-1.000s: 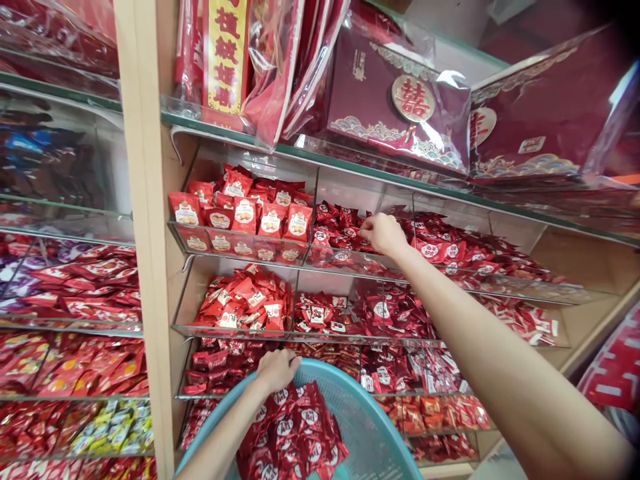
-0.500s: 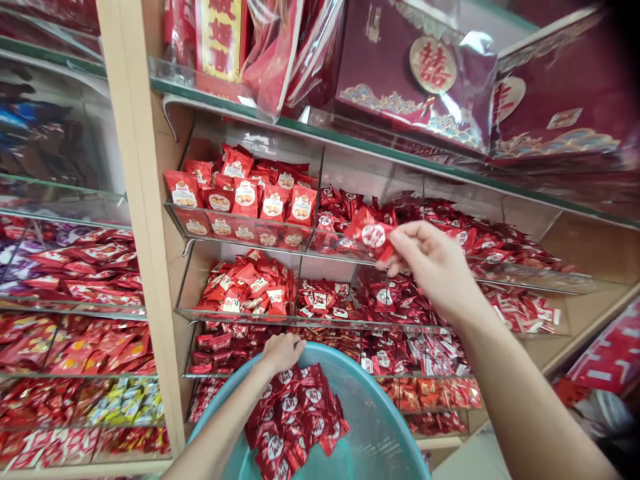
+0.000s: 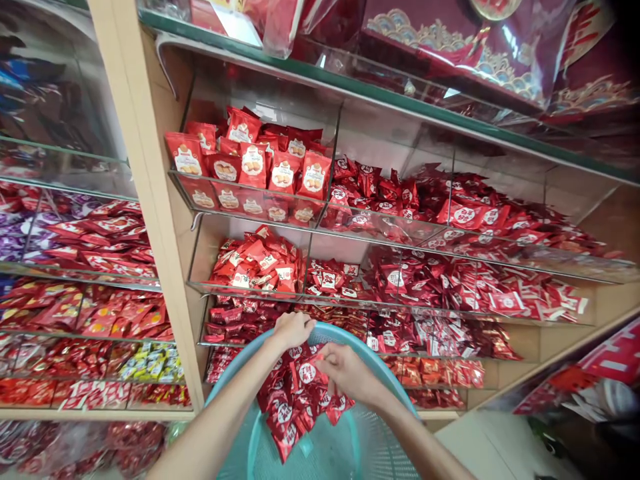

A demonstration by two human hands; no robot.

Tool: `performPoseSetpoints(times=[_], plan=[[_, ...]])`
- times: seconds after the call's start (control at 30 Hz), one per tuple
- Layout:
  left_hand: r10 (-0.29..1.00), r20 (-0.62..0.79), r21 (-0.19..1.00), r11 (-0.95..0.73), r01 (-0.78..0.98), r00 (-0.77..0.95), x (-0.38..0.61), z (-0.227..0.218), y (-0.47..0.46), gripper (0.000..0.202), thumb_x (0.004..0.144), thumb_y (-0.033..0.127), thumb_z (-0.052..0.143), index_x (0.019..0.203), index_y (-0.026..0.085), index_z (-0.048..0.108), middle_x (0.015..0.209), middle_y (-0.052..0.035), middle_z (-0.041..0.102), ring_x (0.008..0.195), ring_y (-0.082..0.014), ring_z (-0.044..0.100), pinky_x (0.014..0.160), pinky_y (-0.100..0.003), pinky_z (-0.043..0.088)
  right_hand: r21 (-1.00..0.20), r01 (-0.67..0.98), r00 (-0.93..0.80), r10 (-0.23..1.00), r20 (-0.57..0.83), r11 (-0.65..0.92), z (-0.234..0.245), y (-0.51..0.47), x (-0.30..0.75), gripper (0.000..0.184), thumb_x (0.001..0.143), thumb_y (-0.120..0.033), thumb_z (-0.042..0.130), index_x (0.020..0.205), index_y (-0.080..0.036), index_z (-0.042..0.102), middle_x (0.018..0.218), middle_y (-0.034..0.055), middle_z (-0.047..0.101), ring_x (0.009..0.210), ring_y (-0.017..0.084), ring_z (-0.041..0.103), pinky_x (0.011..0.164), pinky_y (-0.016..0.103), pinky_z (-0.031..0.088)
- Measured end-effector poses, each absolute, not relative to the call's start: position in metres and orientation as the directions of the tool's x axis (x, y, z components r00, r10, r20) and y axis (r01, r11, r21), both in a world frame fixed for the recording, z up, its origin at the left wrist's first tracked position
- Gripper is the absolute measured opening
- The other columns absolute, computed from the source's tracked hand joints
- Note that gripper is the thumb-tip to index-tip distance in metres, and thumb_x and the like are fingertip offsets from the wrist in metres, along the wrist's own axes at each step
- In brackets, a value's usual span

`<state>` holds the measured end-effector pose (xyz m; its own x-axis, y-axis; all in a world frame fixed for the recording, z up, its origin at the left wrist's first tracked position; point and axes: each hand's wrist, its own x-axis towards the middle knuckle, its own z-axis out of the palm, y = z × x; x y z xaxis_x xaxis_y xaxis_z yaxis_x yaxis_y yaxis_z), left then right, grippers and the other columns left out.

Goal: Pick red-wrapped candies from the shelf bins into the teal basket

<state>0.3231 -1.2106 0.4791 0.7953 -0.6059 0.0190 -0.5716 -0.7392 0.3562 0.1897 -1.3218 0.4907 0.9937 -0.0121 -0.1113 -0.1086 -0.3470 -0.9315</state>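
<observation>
A teal plastic basket [image 3: 395, 380] is in front of me, below the shelves. My left hand [image 3: 294, 331] is closed over its far rim. Inside the basket lies a heap of dark red snack packets [image 3: 284, 415] with round white labels. Over this heap my right hand [image 3: 353, 377] pinches a brighter red snack packet [image 3: 307, 372], also with a white label. The held packet overlaps the heap, and I cannot tell whether it touches the packets below.
Clear-fronted shelf bins hold red snack packets [image 3: 470, 213], biscuit packets [image 3: 253, 165] and other red sweets [image 3: 257, 263]. A wooden post [image 3: 145, 220] divides this unit from shelves on the left. Maroon gift boxes [image 3: 460, 47] sit on the glass shelf [image 3: 400, 107] above.
My right hand has come down from the upper bins to the basket, bringing the red snack packet with it. My left hand stays on the rim. The view has tilted downward.
</observation>
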Motion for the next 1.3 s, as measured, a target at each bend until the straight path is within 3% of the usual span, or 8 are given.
performPoseSetpoints(times=[0.07, 0.27, 0.4, 0.53, 0.67, 0.9, 1.1, 1.3], plan=[[-0.608, 0.016, 0.353, -0.739, -0.574, 0.794, 0.323, 0.478, -1.211, 0.052, 0.086, 0.051, 0.021, 0.096, 0.027, 0.066, 0.098, -0.0082, 0.07, 0.095, -0.0279, 0.063, 0.079, -0.039, 0.046, -0.888, -0.104, 0.993, 0.008, -0.12, -0.447, 0.485, -1.316, 0.193, 0.012, 0.075, -0.026, 0.049, 0.065, -0.019, 0.048, 0.041, -0.0092, 0.043, 0.034, 0.008, 0.045, 0.034, 0.017, 0.024], [-0.589, 0.002, 0.358, -0.754, -0.55, 0.808, 0.32, 0.48, -1.209, 0.051, 0.086, 0.051, 0.023, 0.096, 0.026, 0.067, 0.098, -0.0079, 0.07, 0.096, -0.0268, 0.063, 0.08, -0.036, 0.045, -0.771, -0.104, 0.991, -0.001, -0.132, -0.628, 0.477, -1.306, 0.21, 0.027, 0.07, -0.016, 0.05, 0.048, -0.02, 0.034, 0.041, -0.0091, 0.031, 0.038, 0.005, 0.031, 0.04, 0.019, 0.022], [-0.559, -0.025, 0.372, -0.775, -0.511, 0.829, 0.319, 0.483, -1.208, 0.049, 0.086, 0.051, 0.025, 0.096, 0.026, 0.067, 0.1, -0.0066, 0.07, 0.098, -0.0251, 0.062, 0.083, -0.035, 0.044, -0.659, -0.112, 0.993, -0.057, -0.104, -0.744, 0.471, -1.305, 0.219, 0.025, 0.069, -0.014, 0.054, 0.047, -0.017, 0.041, 0.045, -0.0072, 0.037, 0.046, 0.007, 0.034, 0.047, 0.021, 0.023], [-0.574, -0.009, 0.362, -0.765, -0.532, 0.819, 0.32, 0.482, -1.207, 0.05, 0.087, 0.05, 0.024, 0.096, 0.026, 0.067, 0.099, -0.0075, 0.07, 0.097, -0.0262, 0.063, 0.081, -0.036, 0.045, -0.49, -0.142, 0.989, -0.143, -0.035, -0.86, 0.467, -1.3, 0.215, 0.005, 0.073, -0.019, 0.054, 0.069, -0.018, 0.057, 0.061, -0.0019, 0.056, 0.061, 0.012, 0.051, 0.054, 0.022, 0.029], [-0.595, 0.015, 0.359, -0.747, -0.56, 0.803, 0.324, 0.478, -1.208, 0.051, 0.087, 0.049, 0.023, 0.095, 0.026, 0.067, 0.096, -0.0084, 0.071, 0.094, -0.0275, 0.063, 0.079, -0.038, 0.046, -0.278, -0.165, 0.985, -0.171, -0.003, -0.946, 0.464, -1.293, 0.208, 0.02, 0.08, -0.025, 0.051, 0.099, -0.02, 0.055, 0.078, 0.0041, 0.066, 0.074, 0.019, 0.061, 0.058, 0.025, 0.034], [-0.594, 0.006, 0.36, -0.75, -0.555, 0.805, 0.327, 0.477, -1.21, 0.049, 0.087, 0.049, 0.024, 0.094, 0.026, 0.067, 0.096, -0.0076, 0.071, 0.094, -0.0264, 0.064, 0.079, -0.036, 0.046, -0.081, -0.042, 0.996, -0.048, 0.077, -0.996, 0.467, -1.287, 0.203, 0.018, 0.089, -0.023, 0.039, 0.099, -0.02, 0.053, 0.095, 0.0059, 0.064, 0.074, 0.019, 0.064, 0.057, 0.027, 0.04], [-0.573, -0.009, 0.368, -0.764, -0.53, 0.819, 0.324, 0.481, -1.21, 0.049, 0.087, 0.051, 0.025, 0.095, 0.026, 0.067, 0.099, -0.0067, 0.07, 0.097, -0.0247, 0.063, 0.082, -0.034, 0.045, 0.015, 0.393, 0.908, 0.39, 0.15, -0.92, 0.459, -1.282, 0.195, 0.032, 0.077, -0.041, 0.061, 0.102, -0.022, 0.054, 0.099, 0.0028, 0.057, 0.088, 0.021, 0.056, 0.073, 0.032, 0.046], [-0.581, 0.002, 0.368, -0.756, -0.541, 0.814, 0.322, 0.481, -1.209, 0.05, 0.087, 0.049, 0.024, 0.094, 0.025, 0.067, 0.098, -0.0086, 0.07, 0.095, -0.0271, 0.063, 0.08, -0.037, 0.046, 0.065, 0.424, 0.89, 0.429, 0.155, -0.903, 0.447, -1.289, 0.197, 0.025, 0.082, -0.03, 0.058, 0.105, -0.021, 0.054, 0.095, 0.0022, 0.059, 0.09, 0.019, 0.053, 0.082, 0.034, 0.043]])
